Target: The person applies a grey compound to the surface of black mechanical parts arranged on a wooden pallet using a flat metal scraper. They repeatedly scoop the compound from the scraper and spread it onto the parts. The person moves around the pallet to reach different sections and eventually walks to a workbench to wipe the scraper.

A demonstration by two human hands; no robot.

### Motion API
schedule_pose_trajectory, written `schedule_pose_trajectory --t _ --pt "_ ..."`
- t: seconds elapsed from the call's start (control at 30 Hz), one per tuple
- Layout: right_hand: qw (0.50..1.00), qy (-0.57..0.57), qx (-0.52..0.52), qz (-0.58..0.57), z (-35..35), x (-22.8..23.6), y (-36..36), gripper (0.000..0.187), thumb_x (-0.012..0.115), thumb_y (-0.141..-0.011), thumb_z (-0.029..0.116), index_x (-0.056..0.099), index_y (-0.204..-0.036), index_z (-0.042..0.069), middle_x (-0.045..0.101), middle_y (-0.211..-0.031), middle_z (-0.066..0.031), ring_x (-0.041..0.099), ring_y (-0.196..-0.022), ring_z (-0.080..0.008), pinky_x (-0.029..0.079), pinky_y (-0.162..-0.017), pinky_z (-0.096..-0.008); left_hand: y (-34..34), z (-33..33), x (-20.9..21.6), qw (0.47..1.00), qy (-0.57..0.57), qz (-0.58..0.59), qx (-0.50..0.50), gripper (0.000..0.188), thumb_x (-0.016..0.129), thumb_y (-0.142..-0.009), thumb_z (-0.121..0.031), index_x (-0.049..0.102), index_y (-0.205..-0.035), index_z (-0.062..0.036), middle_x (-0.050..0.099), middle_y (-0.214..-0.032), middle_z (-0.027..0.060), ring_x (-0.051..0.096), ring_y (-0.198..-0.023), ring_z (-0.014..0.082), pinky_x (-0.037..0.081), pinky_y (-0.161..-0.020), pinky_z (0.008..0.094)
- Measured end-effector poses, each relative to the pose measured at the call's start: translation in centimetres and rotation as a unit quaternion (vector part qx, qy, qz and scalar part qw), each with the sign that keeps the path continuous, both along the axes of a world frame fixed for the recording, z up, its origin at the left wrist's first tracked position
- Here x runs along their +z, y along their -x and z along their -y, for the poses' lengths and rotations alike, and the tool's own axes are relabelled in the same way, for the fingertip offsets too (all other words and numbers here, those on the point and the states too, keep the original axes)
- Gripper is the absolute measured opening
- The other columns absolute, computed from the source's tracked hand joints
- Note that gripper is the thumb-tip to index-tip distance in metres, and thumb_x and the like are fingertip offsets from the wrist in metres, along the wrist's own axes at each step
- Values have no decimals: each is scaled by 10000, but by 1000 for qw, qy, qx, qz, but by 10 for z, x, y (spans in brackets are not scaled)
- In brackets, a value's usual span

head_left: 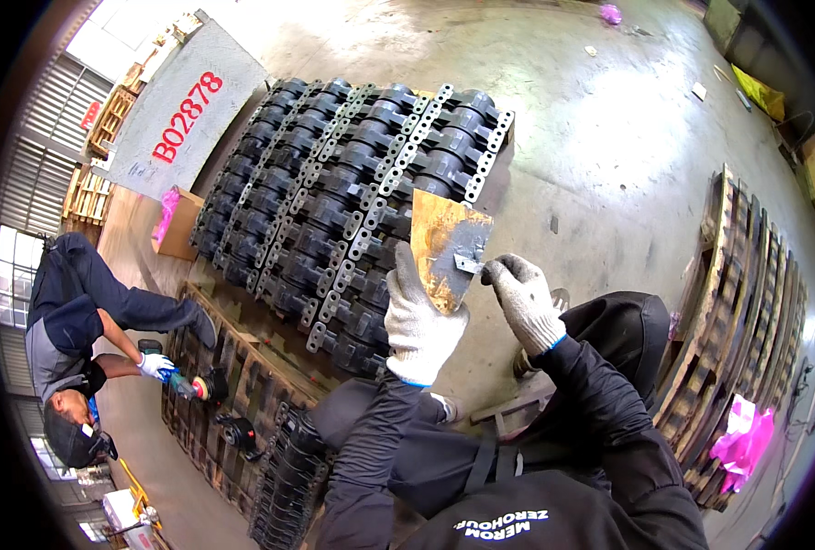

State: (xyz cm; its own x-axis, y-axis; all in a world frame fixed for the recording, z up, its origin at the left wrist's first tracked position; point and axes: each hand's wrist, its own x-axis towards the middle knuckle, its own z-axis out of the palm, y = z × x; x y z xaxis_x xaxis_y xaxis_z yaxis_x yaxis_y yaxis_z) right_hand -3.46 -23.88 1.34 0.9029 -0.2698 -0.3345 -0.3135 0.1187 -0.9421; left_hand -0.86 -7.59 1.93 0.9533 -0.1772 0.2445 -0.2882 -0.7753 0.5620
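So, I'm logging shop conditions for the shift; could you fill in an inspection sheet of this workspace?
Surface: concrete floor, bright glare patches.
Job's things: board bearing grey smears; small pale blade against it.
Clutter: pink wrap on the right-hand pallet; yellow bag at upper right.
Left grip: gloved, holding the board near its lower end.
Right grip: gloved, fingers closed at the blade's end.
Cables: none clearly made out.
Surroundings: dark metal rows ahead; co-worker at left with a power tool.
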Motion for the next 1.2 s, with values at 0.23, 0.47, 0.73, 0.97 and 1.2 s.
schedule_pose_trajectory --t 0.23,0.47,0.73,0.97,1.2 --pt "1000 2 18 14 5 5 -1 235 574 -962 158 676 -938 -53 677 -848 -59 563 -807 -113 464 -758 -277 4 -3 5 1000 22 11 -8 1135 806 -610 -124 174 -1545 -15 502 -1183 255 628 -971 468 572 -771 493" --pt "999 16 11 45 8 -7 0 217 577 -957 139 676 -940 -52 686 -863 -61 596 -835 -128 477 -790 -282 4 -5 5 1000 -6 16 -17 1131 790 -610 -110 169 -1551 -23 504 -1183 258 629 -954 471 570 -763 505" --pt "975 -60 -191 101 53 1 -22 251 555 -1015 203 650 -879 15 503 -634 46 415 -570 -39 319 -518 -238 8 -17 -5 999 -34 -7 -1 1128 815 -631 -141 175 -1555 -53 484 -1272 283 622 -1036 476 569 -841 497" --pt "998 7 -38 41 12 -3 3 258 564 -1013 218 666 -934 -5 566 -779 11 457 -740 -78 411 -679 -262 1 -10 4 999 2 35 20 1106 840 -645 -183 204 -1541 -57 501 -1197 232 624 -988 467 566 -802 503" --pt "998 -15 -31 54 7 9 1 240 551 -1020 209 644 -940 2 539 -710 1 470 -640 -81 405 -596 -256 -17 -27 -32 973 220 -59 -28 1242 903 -602 -101 129 -1573 -62 415 -1419 209 479 -1304 345 467 -1054 434"
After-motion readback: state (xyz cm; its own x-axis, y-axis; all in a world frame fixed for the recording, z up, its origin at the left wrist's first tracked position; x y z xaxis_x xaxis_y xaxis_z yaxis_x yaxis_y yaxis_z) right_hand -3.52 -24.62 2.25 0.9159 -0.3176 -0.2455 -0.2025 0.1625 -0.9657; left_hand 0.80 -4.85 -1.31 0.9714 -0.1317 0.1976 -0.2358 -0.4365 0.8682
